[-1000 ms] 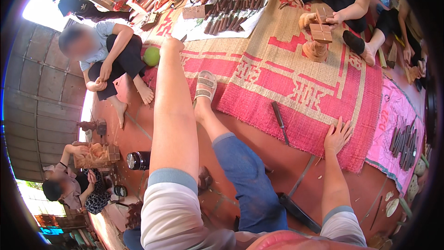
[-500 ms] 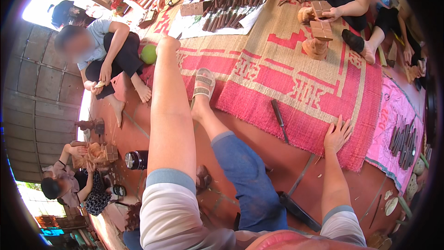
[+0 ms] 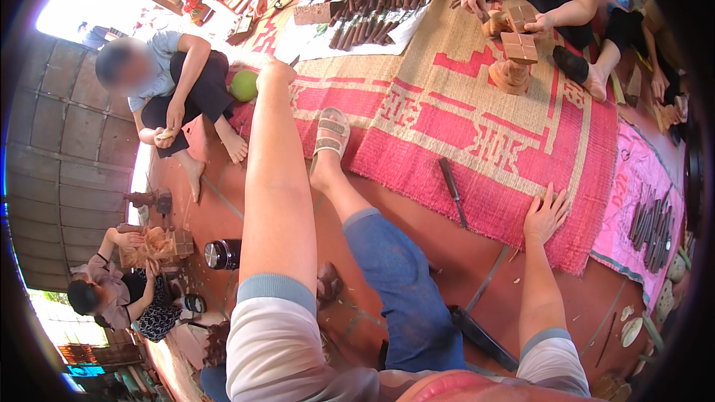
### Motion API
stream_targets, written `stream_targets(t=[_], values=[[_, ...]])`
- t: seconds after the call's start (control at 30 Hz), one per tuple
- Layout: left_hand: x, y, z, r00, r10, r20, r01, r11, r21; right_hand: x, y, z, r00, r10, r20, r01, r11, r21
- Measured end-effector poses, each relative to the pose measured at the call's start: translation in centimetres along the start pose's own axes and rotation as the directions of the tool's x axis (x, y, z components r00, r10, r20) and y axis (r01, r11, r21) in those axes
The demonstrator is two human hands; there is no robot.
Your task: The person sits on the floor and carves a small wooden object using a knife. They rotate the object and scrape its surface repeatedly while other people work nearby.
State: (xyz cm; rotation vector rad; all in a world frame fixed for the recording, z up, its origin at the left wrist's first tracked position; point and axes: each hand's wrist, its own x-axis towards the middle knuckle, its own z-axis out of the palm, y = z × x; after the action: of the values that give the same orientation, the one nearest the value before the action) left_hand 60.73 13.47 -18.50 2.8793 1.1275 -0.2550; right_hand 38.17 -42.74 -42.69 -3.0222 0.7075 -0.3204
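My right hand [image 3: 547,214] lies flat with fingers spread on the red border of a woven mat [image 3: 417,134]. My left arm reaches far forward, and my left hand [image 3: 277,73] is at its end above the mat's far edge; its fingers are hidden from view. Close beside that hand sits a round green object [image 3: 243,85]. A chisel [image 3: 452,192] with a dark handle rests on the mat between my foot and my right hand. Beyond my left hand, a white cloth [image 3: 410,43] bears several rows of dark-handled carving tools [image 3: 369,28].
At the far right a person's hand [image 3: 540,24] touches carved wooden pieces [image 3: 510,74]. A pink cloth [image 3: 614,234] with several metal tools [image 3: 652,234] lies right. Two people sit left, one by a carved wood block [image 3: 160,246]. A dark-lidded container [image 3: 221,254] stands on the tiles.
The whole view has shifted slightly. At the far right, the other person's free hand has come down toward the carved wood. My right hand stays on the mat.
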Motion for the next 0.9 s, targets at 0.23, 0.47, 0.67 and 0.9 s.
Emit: stream_targets(t=[0.23,0.47,0.67,0.9], values=[[0.8,-1.9,-0.3,0.994,0.076,-0.083,-0.067,0.993,0.101,-0.1,-0.7,-0.5,1.000,0.003,0.027,-0.003,1.000,0.012],[-1.6,-1.1,-1.4,0.998,0.043,-0.040,-0.038,0.993,0.109,0.0,-0.2,-0.3,1.000,0.006,0.011,-0.005,1.000,-0.012],[0.1,-3.6,-1.0,0.986,0.104,-0.131,-0.080,0.981,0.179,-0.1,-0.7,0.0,1.000,-0.023,-0.009,0.023,1.000,0.014],[-1.1,-2.7,-1.5,0.981,0.183,-0.064,-0.165,0.963,0.213,0.0,-0.3,-0.1,1.000,-0.015,-0.011,0.015,1.000,0.002]])
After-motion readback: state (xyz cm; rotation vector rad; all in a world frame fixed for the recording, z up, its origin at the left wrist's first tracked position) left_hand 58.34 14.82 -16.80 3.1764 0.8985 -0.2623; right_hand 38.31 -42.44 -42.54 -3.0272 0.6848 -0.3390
